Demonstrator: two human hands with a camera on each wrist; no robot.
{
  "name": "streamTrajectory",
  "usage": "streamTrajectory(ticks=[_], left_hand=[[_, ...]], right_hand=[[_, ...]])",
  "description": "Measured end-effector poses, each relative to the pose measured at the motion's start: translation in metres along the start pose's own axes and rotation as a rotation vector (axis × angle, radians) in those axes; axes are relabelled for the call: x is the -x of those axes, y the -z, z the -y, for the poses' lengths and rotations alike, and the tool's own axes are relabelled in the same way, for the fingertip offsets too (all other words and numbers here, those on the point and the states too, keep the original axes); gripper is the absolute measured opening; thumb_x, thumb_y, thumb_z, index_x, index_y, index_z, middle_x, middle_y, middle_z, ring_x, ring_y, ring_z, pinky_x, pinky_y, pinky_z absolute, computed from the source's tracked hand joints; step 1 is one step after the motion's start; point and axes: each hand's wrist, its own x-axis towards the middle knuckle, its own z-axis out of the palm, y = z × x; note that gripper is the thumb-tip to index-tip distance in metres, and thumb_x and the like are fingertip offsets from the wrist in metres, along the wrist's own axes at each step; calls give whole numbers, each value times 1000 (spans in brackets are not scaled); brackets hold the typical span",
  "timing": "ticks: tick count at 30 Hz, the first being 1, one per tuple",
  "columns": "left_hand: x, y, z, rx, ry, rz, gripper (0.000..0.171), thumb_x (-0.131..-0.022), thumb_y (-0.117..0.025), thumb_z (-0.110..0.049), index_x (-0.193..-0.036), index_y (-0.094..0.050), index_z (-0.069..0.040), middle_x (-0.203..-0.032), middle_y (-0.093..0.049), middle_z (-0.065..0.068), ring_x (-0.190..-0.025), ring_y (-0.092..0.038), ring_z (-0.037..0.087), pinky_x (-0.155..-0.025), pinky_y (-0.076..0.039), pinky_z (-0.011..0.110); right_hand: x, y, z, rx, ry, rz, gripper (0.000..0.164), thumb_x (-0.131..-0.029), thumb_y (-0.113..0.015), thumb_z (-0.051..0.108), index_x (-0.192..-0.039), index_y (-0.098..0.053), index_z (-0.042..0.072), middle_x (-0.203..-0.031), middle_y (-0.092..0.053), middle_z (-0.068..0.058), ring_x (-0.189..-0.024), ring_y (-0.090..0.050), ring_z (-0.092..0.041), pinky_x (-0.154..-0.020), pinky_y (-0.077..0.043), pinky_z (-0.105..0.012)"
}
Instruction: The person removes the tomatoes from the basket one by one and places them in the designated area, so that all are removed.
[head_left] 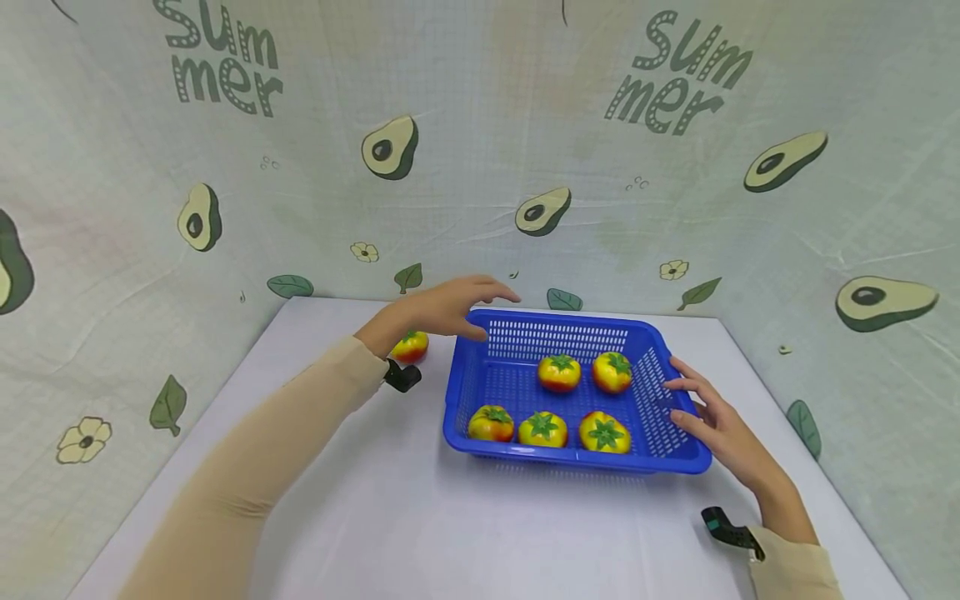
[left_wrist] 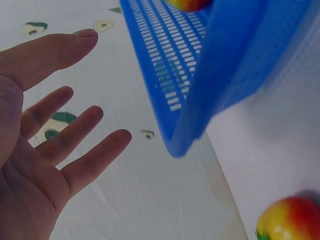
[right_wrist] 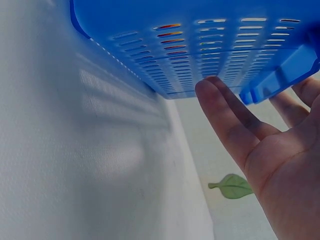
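A blue plastic basket [head_left: 577, 454] with slotted walls holds several yellow-red tomatoes [head_left: 559, 373] with green leafy tops. My left hand [head_left: 453, 307] hovers by the basket's far left corner, fingers spread; in the left wrist view a gap separates the hand [left_wrist: 55, 135] from the basket rim [left_wrist: 175, 142]. One more tomato [head_left: 409, 347] lies outside the basket, partly hidden behind my left wrist. At the basket's right side is my right hand [head_left: 716, 429], fingers loosely extended by the rim. The right wrist view shows its fingers [right_wrist: 225, 117] close to the slotted wall; contact is unclear.
The basket stands on a white table [head_left: 525, 533]. A pale cloth [head_left: 465, 208] printed with avocados, leaves and lettering rises behind the table and along both sides. Dark wrist straps [head_left: 731, 533] are on both wrists.
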Motion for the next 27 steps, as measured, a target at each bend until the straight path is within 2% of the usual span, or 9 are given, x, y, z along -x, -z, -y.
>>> streamTrajectory(ticks=[9,16,22,27], left_hand=[[-31,-14,-23,1,-57,47,69,-96,-81,-23,-158,-50,-23,-161,-48,3,-147,-46,28,-121,-43,49],[-58,-29,-30,9,-108,93,68,-98,-79,-24,-158,-49,-26,-161,-47,1,-148,-45,23,-122,-41,41],[-74,-42,-38,36,-121,125,70,-96,-80,-16,-158,-49,-20,-163,-46,5,-149,-43,24,-124,-39,42],[-86,-55,-43,34,-109,166,69,-97,-79,-15,-159,-49,-23,-166,-43,2,-153,-39,23,-125,-36,41]], right_hand=[[0,1,0,-9,4,4,41,-108,-60,17,-147,-51,8,-179,-13,-7,-142,-35,-68,-89,-54,-15],[1,1,1,-23,-2,9,42,-108,-59,18,-147,-50,7,-179,-12,-7,-141,-36,-69,-88,-55,-16],[0,1,4,-23,-1,11,42,-108,-60,18,-148,-49,7,-179,-12,-9,-142,-35,-68,-89,-54,-15],[1,1,3,-18,-5,9,42,-108,-60,18,-147,-50,7,-179,-13,-9,-142,-35,-68,-89,-53,-14]])
